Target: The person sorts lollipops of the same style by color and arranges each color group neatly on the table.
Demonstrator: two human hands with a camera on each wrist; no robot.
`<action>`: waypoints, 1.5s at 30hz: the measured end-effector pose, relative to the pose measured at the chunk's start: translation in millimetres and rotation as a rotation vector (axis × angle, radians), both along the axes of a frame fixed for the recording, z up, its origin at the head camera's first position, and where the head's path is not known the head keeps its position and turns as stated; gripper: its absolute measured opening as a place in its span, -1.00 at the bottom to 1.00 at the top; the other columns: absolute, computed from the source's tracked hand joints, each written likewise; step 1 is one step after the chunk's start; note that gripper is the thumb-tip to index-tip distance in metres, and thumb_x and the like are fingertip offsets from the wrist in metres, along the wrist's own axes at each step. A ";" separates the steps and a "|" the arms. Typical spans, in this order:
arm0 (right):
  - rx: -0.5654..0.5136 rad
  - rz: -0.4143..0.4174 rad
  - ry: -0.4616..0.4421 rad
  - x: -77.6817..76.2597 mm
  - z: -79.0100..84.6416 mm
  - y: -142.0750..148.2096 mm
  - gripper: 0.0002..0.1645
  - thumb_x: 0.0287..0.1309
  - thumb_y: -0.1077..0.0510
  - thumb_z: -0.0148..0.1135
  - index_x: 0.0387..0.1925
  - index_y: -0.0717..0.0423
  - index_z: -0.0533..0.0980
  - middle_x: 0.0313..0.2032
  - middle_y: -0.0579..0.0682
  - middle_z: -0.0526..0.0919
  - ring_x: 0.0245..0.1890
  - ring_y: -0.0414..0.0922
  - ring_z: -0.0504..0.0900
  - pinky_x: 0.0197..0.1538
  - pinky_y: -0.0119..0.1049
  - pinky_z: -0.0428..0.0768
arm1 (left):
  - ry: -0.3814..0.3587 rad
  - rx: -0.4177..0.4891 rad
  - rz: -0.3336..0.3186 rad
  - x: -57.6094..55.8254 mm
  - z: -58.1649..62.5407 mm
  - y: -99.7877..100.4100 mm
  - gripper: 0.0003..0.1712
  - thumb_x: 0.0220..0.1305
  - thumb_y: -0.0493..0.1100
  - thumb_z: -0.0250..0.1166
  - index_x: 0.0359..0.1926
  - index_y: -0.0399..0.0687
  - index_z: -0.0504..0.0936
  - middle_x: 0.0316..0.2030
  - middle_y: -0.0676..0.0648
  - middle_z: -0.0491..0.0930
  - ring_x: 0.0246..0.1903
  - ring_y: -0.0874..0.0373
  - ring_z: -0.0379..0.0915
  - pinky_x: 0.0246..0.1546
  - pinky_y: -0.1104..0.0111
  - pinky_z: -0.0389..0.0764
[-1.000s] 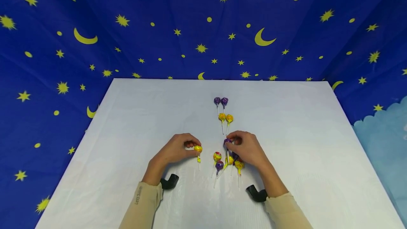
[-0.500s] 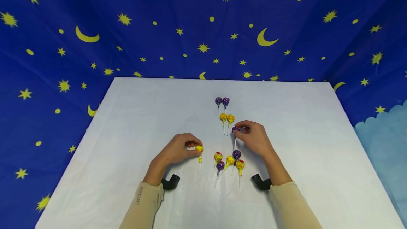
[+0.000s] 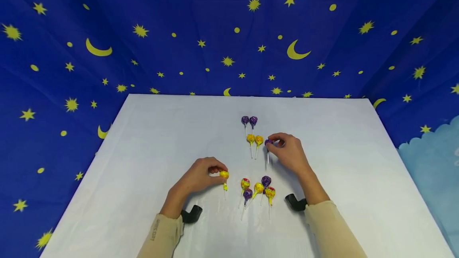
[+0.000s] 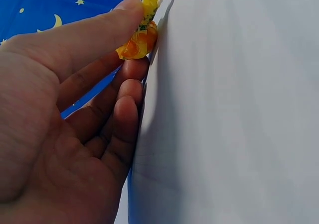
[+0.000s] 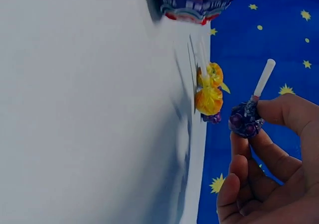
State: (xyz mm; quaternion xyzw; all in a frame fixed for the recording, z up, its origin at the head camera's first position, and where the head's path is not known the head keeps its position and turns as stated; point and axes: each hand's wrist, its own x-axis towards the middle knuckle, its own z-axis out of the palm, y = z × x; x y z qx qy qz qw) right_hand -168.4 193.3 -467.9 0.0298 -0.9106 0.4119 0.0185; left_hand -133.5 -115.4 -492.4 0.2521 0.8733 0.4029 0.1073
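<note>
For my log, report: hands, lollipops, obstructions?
Left hand pinches yellow lollipop. Right hand pinches purple lollipop, beside yellow pair. Five more lollipops clustered nearby. No obstruction seen.

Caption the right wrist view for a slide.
Right hand pinches a purple lollipop, two yellow ones beyond on the white table.

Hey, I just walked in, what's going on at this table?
A person is busy at a white table. In the grip of the left hand is a yellow lollipop; in the grip of the right hand, a purple lollipop, just right of two yellow lollipops lying on the table. Two purple lollipops lie just beyond those, and five more lollipops lie loosely clustered nearer the person.
</note>
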 end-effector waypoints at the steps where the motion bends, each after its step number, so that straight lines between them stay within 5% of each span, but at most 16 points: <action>1: 0.000 -0.002 0.007 -1.3 -0.2 0.3 -0.69 0.11 0.01 0.35 -0.14 0.07 0.65 -0.28 -0.02 0.63 -0.35 -0.08 0.47 -0.35 -0.19 0.42 | 0.003 0.000 -0.001 0.4 -0.6 0.3 -0.72 0.04 -0.12 0.50 -0.17 0.07 0.72 -0.35 0.17 0.56 -0.34 0.22 0.45 -0.26 0.34 0.49; 28: -0.041 -0.071 0.071 -24.8 -13.0 5.0 -0.66 0.15 0.02 0.31 -0.09 0.11 0.63 -0.24 0.03 0.66 -0.34 -0.07 0.49 -0.30 -0.17 0.41 | 0.000 -0.021 0.006 2.6 -0.7 0.2 -0.71 0.07 -0.09 0.48 -0.14 0.10 0.72 -0.32 0.18 0.55 -0.33 0.23 0.44 -0.23 0.35 0.48; 45: 0.026 -0.014 -0.072 -58.4 -4.4 10.0 -0.64 0.22 0.02 0.26 -0.04 0.14 0.61 -0.19 0.09 0.64 -0.25 -0.01 0.51 -0.24 -0.14 0.44 | 0.011 -0.004 0.010 0.3 -3.9 -0.7 -0.71 0.07 -0.05 0.48 -0.14 0.12 0.71 -0.31 0.22 0.55 -0.32 0.30 0.44 -0.22 0.35 0.49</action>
